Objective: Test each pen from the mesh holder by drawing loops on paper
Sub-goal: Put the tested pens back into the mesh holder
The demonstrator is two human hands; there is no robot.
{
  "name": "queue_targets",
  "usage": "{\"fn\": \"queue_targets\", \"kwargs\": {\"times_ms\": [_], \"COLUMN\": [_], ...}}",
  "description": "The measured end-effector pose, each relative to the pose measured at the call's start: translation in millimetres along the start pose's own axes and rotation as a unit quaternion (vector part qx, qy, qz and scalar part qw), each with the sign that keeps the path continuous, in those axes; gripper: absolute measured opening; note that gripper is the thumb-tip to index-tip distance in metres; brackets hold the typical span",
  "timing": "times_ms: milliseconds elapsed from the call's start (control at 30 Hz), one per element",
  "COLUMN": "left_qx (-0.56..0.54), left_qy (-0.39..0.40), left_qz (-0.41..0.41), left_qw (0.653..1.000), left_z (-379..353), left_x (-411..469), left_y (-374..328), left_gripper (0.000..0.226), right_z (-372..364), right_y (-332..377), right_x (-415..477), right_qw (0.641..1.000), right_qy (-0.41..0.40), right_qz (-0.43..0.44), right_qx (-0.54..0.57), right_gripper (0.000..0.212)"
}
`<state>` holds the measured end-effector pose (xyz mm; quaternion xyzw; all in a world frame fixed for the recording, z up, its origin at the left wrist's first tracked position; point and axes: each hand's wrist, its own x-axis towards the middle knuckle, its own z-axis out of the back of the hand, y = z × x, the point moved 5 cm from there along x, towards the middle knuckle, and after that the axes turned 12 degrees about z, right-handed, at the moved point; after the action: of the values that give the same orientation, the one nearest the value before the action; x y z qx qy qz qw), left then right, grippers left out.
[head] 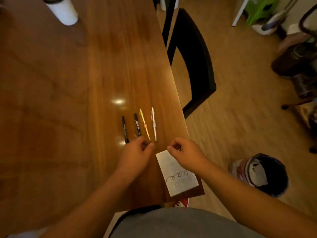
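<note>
Four pens lie side by side on the wooden table (85,83): a thin black pen (124,129), a black marker (137,124), a yellow pen (145,124) and a white pen (154,124). A white sheet of paper (176,172) with drawn loops lies at the table's near right corner. My left hand (137,154) hovers at the near ends of the pens, fingers curled, with nothing visible in it. My right hand (184,152) is over the paper's far corner, fingers curled too, with no pen in its grasp. No mesh holder is in sight.
A white cylinder (62,10) stands at the table's far left. A black chair (197,66) is beside the right table edge. On the floor to the right sit a dark round bin (264,174) and other clutter (298,62).
</note>
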<state>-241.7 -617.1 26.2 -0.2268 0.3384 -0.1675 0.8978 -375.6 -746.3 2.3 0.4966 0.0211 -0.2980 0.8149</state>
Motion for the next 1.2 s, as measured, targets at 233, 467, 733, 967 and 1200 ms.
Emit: {"fn": "queue_targets", "kwargs": {"times_ms": [233,467,733,967,1200], "left_qx": [0.155,0.250,0.217,0.060,-0.264], "left_qy": [-0.076,-0.058,-0.049,0.001,0.149], "left_qz": [0.042,0.068,0.074,-0.001,0.089], "left_qw": [0.984,0.964,0.972,0.998,0.949], "left_z": [12.8,-1.3,-4.1,1.9,9.7], "left_x": [96.5,131.0,137.1,109.6,49.5], "left_y": [-27.6,-35.9,-36.3,-32.8,-3.4], "left_gripper": [0.026,0.029,0.022,0.020,0.014], "right_z": [-19.2,-20.2,-17.3,-1.6,11.0], "right_y": [-0.9,9.1,10.4,16.0,22.5], "right_x": [99.2,142.3,149.8,127.7,53.7], "right_qw": [0.993,0.978,0.976,0.994,0.985], "right_qy": [-0.029,-0.045,-0.021,-0.057,-0.055], "right_qz": [-0.055,-0.068,-0.100,-0.066,-0.050], "right_qx": [-0.105,-0.191,-0.194,-0.067,0.154], "right_gripper": [0.023,0.035,0.015,0.019,0.007]}}
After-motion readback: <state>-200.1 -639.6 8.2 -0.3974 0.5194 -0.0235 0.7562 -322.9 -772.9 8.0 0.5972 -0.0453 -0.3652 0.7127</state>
